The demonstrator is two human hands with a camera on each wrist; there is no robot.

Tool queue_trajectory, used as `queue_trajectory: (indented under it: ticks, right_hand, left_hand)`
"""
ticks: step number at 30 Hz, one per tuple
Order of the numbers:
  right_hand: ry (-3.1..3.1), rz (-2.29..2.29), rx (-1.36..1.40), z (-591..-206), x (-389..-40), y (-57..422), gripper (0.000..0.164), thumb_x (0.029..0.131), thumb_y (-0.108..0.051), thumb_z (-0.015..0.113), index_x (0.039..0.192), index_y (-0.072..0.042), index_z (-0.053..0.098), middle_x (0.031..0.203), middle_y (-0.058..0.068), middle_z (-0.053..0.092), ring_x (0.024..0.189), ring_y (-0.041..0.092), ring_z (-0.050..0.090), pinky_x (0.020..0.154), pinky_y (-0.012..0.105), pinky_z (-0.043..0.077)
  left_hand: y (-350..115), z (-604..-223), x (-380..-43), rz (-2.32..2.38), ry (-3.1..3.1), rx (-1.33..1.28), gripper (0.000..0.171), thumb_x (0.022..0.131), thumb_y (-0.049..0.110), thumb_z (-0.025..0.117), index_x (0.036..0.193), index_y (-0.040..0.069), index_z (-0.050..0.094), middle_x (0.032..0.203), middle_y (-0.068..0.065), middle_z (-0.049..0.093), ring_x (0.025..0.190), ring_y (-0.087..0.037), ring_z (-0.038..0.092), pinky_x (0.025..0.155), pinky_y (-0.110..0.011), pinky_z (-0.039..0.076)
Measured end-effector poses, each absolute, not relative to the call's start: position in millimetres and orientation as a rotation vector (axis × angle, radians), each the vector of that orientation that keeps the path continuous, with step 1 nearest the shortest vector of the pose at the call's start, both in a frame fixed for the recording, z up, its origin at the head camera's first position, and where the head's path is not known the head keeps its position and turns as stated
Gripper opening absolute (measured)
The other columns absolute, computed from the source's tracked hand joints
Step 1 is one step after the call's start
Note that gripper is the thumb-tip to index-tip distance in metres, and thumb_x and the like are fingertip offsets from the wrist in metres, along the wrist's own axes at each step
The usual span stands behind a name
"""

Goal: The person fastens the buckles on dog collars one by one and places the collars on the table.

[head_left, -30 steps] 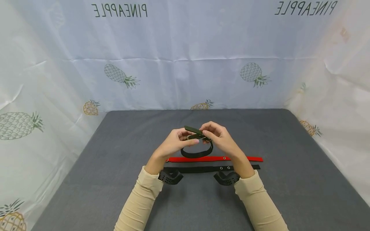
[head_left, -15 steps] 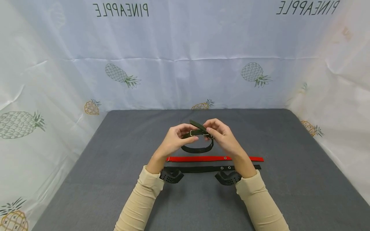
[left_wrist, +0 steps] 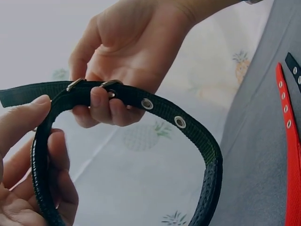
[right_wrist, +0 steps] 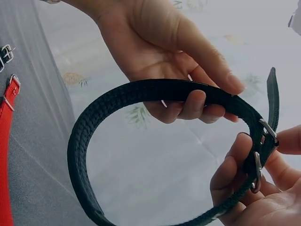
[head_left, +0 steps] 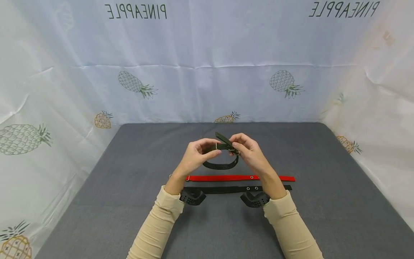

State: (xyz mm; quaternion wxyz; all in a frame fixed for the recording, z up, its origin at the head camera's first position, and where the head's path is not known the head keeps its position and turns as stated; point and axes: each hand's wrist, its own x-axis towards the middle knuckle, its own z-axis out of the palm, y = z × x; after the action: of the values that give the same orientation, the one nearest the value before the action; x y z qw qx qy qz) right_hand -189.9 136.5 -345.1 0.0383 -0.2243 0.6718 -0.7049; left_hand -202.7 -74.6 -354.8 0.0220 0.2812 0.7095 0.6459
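Note:
A dark green collar (head_left: 221,166) is bent into a loop and held up above the table by both hands. My left hand (head_left: 195,154) pinches the band between thumb and fingers, near a metal keeper loop (left_wrist: 75,84). My right hand (head_left: 247,148) grips it at the metal buckle (right_wrist: 268,129), close to a metal ring (right_wrist: 257,172). The strap's free end (right_wrist: 273,94) passes through the buckle and sticks out beyond it. Silver eyelets (left_wrist: 179,122) line the band in the left wrist view. Fingers partly cover the buckle area in the head view.
On the grey table (head_left: 136,201), a red collar (head_left: 223,178) lies flat below the hands. Nearer to me lies a black collar (head_left: 220,189), parallel to it, partly hidden by the forearms. A white pineapple-print curtain (head_left: 200,93) surrounds the table's back and sides.
Both hands have shifted slightly up and to the right with the collar. Its free end now points more steeply upward. The red and black collars have stayed in place.

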Motion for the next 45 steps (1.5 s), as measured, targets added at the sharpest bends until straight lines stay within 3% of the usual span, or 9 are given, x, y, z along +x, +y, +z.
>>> queue_trajectory:
  ticks: [12, 14, 21, 31, 45]
  right_hand:
    - [2.088, -2.098, -0.621, -343.1, -190.8, 136.4, 0.012, 0.103, -0.020, 0.044, 0.102, -0.017, 0.056, 0.097, -0.007, 0.057, 0.083, 0.008, 0.059, 0.081, 0.021, 0.052]
    - [2.097, -2.085, -0.614, -342.8, -190.9, 136.4, 0.015, 0.103, -0.022, 0.044, 0.103, -0.013, 0.056, 0.097, -0.007, 0.056, 0.082, 0.008, 0.058, 0.081, 0.022, 0.051]
    - [2.114, -2.045, -0.646, -343.9, -191.0, 136.6, 0.017, 0.103, -0.024, 0.046, 0.095, -0.019, 0.060, 0.095, -0.009, 0.058, 0.082, 0.009, 0.057, 0.081, 0.024, 0.050]
    - [2.115, -2.027, -0.712, -345.5, -191.3, 136.1, 0.021, 0.101, -0.027, 0.051, 0.082, -0.019, 0.058, 0.087, -0.010, 0.056, 0.080, 0.009, 0.054, 0.079, 0.025, 0.047]
    - [2.094, -2.033, -0.788, -346.9, -192.0, 136.8, 0.023, 0.097, -0.010, 0.055, 0.074, -0.016, 0.057, 0.091, -0.010, 0.060, 0.089, 0.011, 0.055, 0.083, 0.026, 0.045]
  left_hand:
    - [-71.8, -354.8, -199.2, 1.905, 2.400, 1.021, 0.027, 0.086, 0.004, 0.070, 0.112, -0.003, 0.068, 0.105, -0.023, 0.069, 0.082, 0.005, 0.063, 0.076, -0.021, 0.056]
    - [-71.6, -354.9, -199.2, 1.895, 2.408, 1.032, 0.027, 0.085, 0.004, 0.070, 0.111, -0.003, 0.069, 0.104, -0.022, 0.069, 0.082, 0.005, 0.063, 0.075, -0.021, 0.056]
    - [-72.3, -356.5, -199.3, 1.864, 2.432, 1.046, 0.025, 0.084, 0.005, 0.072, 0.109, -0.001, 0.070, 0.102, -0.019, 0.070, 0.081, 0.004, 0.063, 0.073, -0.020, 0.055]
    - [-73.8, -356.1, -200.8, 1.811, 2.429, 1.099, 0.025, 0.083, 0.007, 0.073, 0.107, 0.001, 0.071, 0.102, -0.017, 0.071, 0.080, -0.001, 0.063, 0.072, -0.022, 0.056]
    - [-73.5, -357.4, -202.5, 1.748, 2.463, 1.183, 0.021, 0.082, 0.004, 0.074, 0.103, -0.001, 0.072, 0.098, -0.017, 0.071, 0.078, -0.003, 0.063, 0.071, -0.021, 0.056]
